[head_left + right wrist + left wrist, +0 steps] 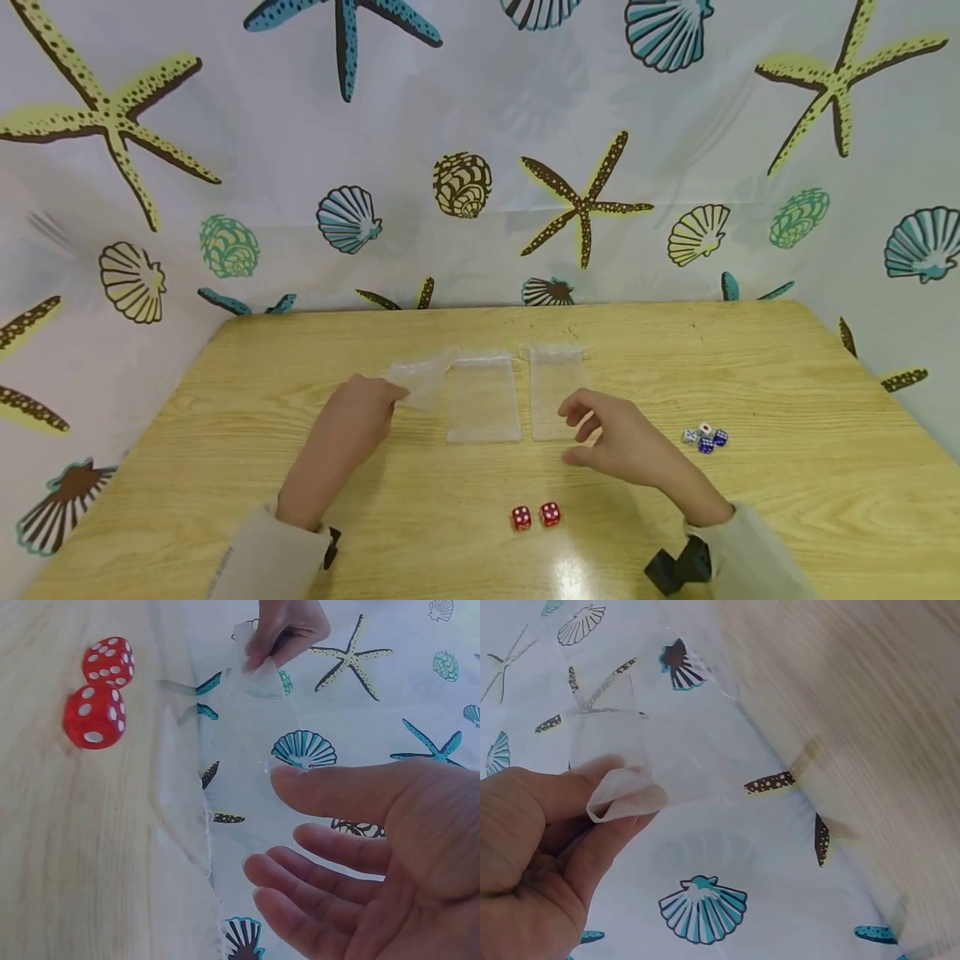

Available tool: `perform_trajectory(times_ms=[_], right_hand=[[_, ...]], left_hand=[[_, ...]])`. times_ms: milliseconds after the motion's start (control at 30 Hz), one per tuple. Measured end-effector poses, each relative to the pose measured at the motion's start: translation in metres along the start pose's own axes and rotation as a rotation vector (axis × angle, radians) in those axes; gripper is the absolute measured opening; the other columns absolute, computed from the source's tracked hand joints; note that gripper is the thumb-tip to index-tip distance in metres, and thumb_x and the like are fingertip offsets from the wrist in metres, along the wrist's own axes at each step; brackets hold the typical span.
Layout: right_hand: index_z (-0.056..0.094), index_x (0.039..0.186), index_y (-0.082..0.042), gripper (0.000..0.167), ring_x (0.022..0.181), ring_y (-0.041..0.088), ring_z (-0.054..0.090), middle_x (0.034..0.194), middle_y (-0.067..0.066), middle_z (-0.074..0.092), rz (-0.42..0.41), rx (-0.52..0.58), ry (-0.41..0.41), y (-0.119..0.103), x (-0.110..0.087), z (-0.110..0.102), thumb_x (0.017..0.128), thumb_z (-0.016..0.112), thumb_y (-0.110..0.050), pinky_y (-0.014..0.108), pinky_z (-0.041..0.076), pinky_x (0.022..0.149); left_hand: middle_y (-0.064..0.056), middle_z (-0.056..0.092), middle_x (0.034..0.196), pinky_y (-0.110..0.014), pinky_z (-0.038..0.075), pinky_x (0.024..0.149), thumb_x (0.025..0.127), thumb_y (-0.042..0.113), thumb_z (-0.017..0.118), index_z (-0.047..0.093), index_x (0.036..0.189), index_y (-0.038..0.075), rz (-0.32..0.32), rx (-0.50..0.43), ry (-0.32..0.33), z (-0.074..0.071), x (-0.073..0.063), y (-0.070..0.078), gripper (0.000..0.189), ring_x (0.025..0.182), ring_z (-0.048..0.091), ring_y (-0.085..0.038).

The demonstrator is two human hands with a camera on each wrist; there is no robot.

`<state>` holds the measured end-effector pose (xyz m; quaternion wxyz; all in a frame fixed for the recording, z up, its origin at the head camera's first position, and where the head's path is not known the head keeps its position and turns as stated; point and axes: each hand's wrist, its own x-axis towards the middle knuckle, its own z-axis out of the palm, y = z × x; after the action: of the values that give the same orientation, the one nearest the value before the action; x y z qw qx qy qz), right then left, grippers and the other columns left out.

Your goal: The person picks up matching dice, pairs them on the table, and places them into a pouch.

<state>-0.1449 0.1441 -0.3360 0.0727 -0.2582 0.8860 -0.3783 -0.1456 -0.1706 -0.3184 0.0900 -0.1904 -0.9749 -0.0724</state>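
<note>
My left hand (pixel 360 417) pinches a sheer white drawstring pouch (pixel 422 379) between thumb and fingers, lifted at the left of a row of such pouches. In the left wrist view the thin fabric (pixel 679 761) folds over the fingertips. A second sheer pouch (pixel 483 402) lies flat in the middle, and a third pouch (pixel 553 383) lies to its right. My right hand (pixel 618 437) is by the third pouch's lower right corner, fingers loosely bent and holding nothing. Closer to me, two red dice (pixel 521 517) sit side by side on the table.
Small white dice (pixel 690 436) and blue dice (pixel 706 446) are grouped on the wooden table (pixel 787 375), right of my right hand. A white cloth (pixel 420 108) printed with shells and starfish stands behind the table and along both sides.
</note>
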Motion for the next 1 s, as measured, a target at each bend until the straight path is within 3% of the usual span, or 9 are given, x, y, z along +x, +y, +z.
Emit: perform_trajectory(times_ms=[167,367,567,1000], right_hand=[[0.056,0.119,-0.001,0.043,0.095,0.029,0.064,0.109,0.019,0.061,0.005,-0.009,0.034,0.0,0.003,-0.002,0.082,0.074,-0.011,0.033,0.055,0.075],[0.051,0.131,-0.002,0.052,0.109,0.032,0.061,0.122,0.018,0.059,0.038,-0.007,0.078,-0.001,0.007,-0.004,0.085,0.071,-0.016,0.045,0.052,0.089],[0.044,0.138,-0.001,0.054,0.118,0.036,0.056,0.133,0.02,0.053,0.045,0.086,0.077,-0.004,0.011,-0.007,0.092,0.063,-0.02,0.047,0.049,0.095],[0.047,0.134,0.004,0.047,0.118,0.035,0.057,0.13,0.022,0.056,0.056,0.173,0.098,-0.007,0.018,-0.008,0.098,0.054,-0.024,0.044,0.05,0.093]], left_hand=[[-0.017,0.072,0.096,-0.029,0.054,0.057,0.087,-0.008,0.058,0.073,0.105,0.001,-0.014,-0.051,0.074,0.003,-0.001,0.015,0.025,0.073,0.068,-0.027],[-0.015,0.073,0.096,-0.034,0.057,0.067,0.084,-0.01,0.061,0.072,0.102,0.0,0.054,-0.03,0.195,0.006,-0.001,0.035,0.023,0.085,0.07,-0.028],[-0.013,0.073,0.098,-0.032,0.057,0.069,0.082,-0.012,0.063,0.073,0.1,0.0,0.138,-0.007,0.273,0.008,0.001,0.054,0.024,0.089,0.071,-0.025],[-0.011,0.073,0.101,-0.028,0.057,0.071,0.076,-0.009,0.07,0.073,0.1,0.001,0.249,0.044,0.323,0.012,0.003,0.088,0.026,0.093,0.071,-0.022]])
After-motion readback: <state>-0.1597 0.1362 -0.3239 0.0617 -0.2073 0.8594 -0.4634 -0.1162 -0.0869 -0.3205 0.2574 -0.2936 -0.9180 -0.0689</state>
